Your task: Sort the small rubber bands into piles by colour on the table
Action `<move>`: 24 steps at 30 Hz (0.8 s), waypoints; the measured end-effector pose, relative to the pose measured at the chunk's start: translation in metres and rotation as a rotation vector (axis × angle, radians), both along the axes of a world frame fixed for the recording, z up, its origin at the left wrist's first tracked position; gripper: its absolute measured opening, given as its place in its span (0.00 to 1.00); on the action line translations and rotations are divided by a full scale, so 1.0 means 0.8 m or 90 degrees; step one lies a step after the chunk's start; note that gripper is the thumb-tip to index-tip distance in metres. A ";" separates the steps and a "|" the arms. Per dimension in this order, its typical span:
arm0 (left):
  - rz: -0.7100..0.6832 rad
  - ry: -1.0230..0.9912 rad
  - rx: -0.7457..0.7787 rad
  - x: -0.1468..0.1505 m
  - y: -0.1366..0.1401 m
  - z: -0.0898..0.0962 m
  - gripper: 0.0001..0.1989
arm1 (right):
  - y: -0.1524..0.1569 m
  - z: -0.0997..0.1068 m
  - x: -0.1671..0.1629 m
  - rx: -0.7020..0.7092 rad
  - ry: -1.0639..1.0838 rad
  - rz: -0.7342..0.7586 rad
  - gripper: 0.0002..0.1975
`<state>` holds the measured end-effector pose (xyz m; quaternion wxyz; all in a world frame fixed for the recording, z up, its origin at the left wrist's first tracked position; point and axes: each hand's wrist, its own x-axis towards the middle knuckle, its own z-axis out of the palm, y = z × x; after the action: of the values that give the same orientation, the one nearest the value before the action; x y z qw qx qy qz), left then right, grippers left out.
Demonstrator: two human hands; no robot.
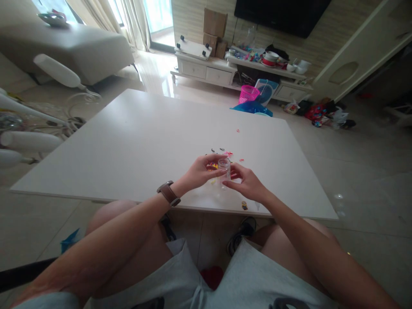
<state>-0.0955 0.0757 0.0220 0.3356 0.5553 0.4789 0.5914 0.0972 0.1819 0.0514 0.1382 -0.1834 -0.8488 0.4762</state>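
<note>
Behind the left hand (201, 171), small pieces (213, 165) lie half-hidden

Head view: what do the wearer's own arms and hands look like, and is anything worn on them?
Both the left hand and right hand are ungloved. A wide brown band, probably a watch strap, circles the left wrist; no dial can be made out. A pale grey-blue sleeve edge shows at lower left. The right wrist is bare. No cables show on either arm.
</note>
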 end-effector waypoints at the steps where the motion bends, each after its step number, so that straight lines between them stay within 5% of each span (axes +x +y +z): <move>1: -0.006 0.006 0.003 0.000 0.000 -0.002 0.27 | 0.011 0.000 0.002 0.016 0.004 -0.027 0.18; 4: 0.022 0.081 -0.023 -0.007 0.001 -0.010 0.33 | 0.076 -0.007 0.022 0.100 0.023 -0.214 0.18; 9: 0.049 0.385 -0.075 -0.023 0.001 -0.024 0.23 | 0.183 -0.035 0.072 0.182 -0.098 -0.476 0.20; 15: -0.002 0.526 -0.109 -0.040 0.010 -0.027 0.29 | 0.208 -0.066 0.096 0.192 -0.171 -0.521 0.21; 19: -0.001 0.516 -0.104 -0.063 0.013 -0.026 0.23 | 0.212 -0.052 0.111 0.175 -0.181 -0.544 0.31; 22: 0.008 0.501 -0.109 -0.080 0.010 -0.027 0.21 | 0.217 -0.010 0.108 0.357 -0.075 -0.542 0.36; 24: 0.016 0.484 -0.119 -0.088 0.009 -0.029 0.20 | 0.225 0.020 0.084 0.509 -0.038 -0.466 0.29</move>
<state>-0.1656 0.0828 -0.0010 0.1762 0.6962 0.6273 0.3014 0.1644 0.3622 0.0670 0.3296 -0.4135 -0.8482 0.0317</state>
